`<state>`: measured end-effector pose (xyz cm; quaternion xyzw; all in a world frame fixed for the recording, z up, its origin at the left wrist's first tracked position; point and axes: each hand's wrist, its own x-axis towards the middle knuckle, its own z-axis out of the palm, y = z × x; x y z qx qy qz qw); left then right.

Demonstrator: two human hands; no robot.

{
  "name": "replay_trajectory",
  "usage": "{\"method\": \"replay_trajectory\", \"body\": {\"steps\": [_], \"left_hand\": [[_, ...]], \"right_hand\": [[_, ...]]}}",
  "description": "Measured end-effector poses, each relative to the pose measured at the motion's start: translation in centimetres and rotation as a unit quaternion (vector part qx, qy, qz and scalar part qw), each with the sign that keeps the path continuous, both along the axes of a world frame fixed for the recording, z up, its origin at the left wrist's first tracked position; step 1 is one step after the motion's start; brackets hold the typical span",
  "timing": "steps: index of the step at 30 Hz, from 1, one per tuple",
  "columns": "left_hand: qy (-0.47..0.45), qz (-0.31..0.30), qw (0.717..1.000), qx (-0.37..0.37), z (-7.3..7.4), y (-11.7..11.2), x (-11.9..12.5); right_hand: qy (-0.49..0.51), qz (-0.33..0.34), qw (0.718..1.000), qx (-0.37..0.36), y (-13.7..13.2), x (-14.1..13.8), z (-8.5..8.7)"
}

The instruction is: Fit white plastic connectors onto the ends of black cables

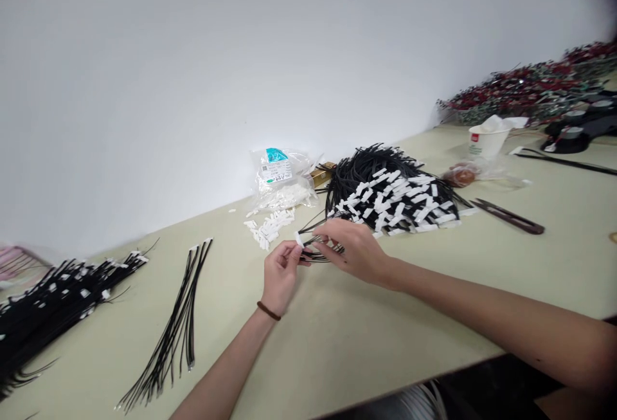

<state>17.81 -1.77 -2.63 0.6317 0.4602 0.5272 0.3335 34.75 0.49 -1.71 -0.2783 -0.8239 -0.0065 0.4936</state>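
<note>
Left hand [279, 273]: curled, with a small flat white connector [299, 239] gripped between thumb and fingers; a dark brown band [268, 311] is worn at the wrist.
Right hand [355, 249]: held just beside the connector, thumb and index finger bent toward each other over thin black wires [318, 258]; whether a wire is pinched between the fingertips cannot be told.
Connector and wires: held just above the pale green-beige table [347, 349], in front of the heap; the wires are partly covered by the right hand.
Heap: a large mound of black wires with white connector ends [385, 195] is piled behind the right hand, most white ends turned toward the front.
White pieces: a scatter of small loose white plastic pieces [270, 228] is spread beyond the left hand, before a clear plastic bag with a teal-and-white label [289, 191]; a gold-coloured box [322, 175] is partly hidden between bag and heap.
Left side: a small fanned bundle of black wires [180, 310] is laid out near the left forearm, and a denser stack of black wires [67, 298] is placed farther left.
Right side: dark brown-handled snips [511, 217] are laid near the heap, a white paper cup [486, 143] being stood behind them.
</note>
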Motion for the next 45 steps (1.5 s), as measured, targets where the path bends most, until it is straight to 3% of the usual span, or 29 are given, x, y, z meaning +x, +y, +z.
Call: {"method": "replay_trajectory", "body": {"steps": [2, 4, 8, 16, 24, 27, 30, 32, 34, 36, 41, 43, 45], "left_hand": [[0.104, 0.016, 0.991, 0.080, 0.0, -0.4, 0.1], [0.202, 0.011, 0.963, 0.177, 0.0, -0.8, 0.2], [0.289, -0.031, 0.910, 0.294, -0.2, -1.1, 0.5], [0.314, -0.069, 0.888, 0.328, -0.7, -0.5, -0.1], [0.302, -0.077, 0.880, 0.357, 0.3, -0.3, -1.0], [0.250, -0.049, 0.922, 0.291, 0.6, 0.2, -1.8], [0.102, 0.080, 0.980, 0.154, 0.8, 1.8, -3.7], [-0.050, 0.155, 0.985, 0.051, 1.0, 3.1, -5.0], [-0.190, 0.139, 0.972, -0.011, 1.0, 3.9, -5.8], [-0.263, 0.105, 0.958, -0.050, 0.9, 4.1, -5.9], [-0.232, -0.087, 0.961, -0.126, 0.9, 2.7, -5.0], [-0.227, -0.089, 0.962, -0.124, 1.0, 2.6, -5.1], [-0.203, -0.038, 0.971, -0.123, 0.9, 3.0, -5.7]], "right_hand": [[-0.014, -0.022, 1.000, 0.014, -0.4, -0.3, -0.1], [-0.007, -0.043, 0.999, 0.009, -0.9, -0.6, 0.1], [0.040, -0.078, 0.995, -0.037, -1.3, -0.9, 0.3], [0.005, -0.022, 0.984, -0.177, -0.1, -1.5, -0.6], [-0.040, -0.075, 0.992, -0.091, 0.3, -0.2, 1.4], [0.000, -0.087, 0.991, -0.103, 0.8, 1.3, 3.6], [0.069, -0.106, 0.983, -0.131, 1.5, 4.3, 7.2], [0.147, -0.135, 0.967, -0.157, 2.0, 6.6, 9.9], [0.218, -0.153, 0.948, -0.176, 2.4, 8.5, 12.3], [0.264, -0.141, 0.933, -0.197, 2.8, 9.3, 14.1], [0.313, -0.081, 0.915, -0.242, 5.0, 7.1, 18.6], [0.339, -0.083, 0.908, -0.231, 6.3, 6.1, 21.1], [0.371, -0.100, 0.902, -0.195, 7.5, 5.7, 23.7]]}}
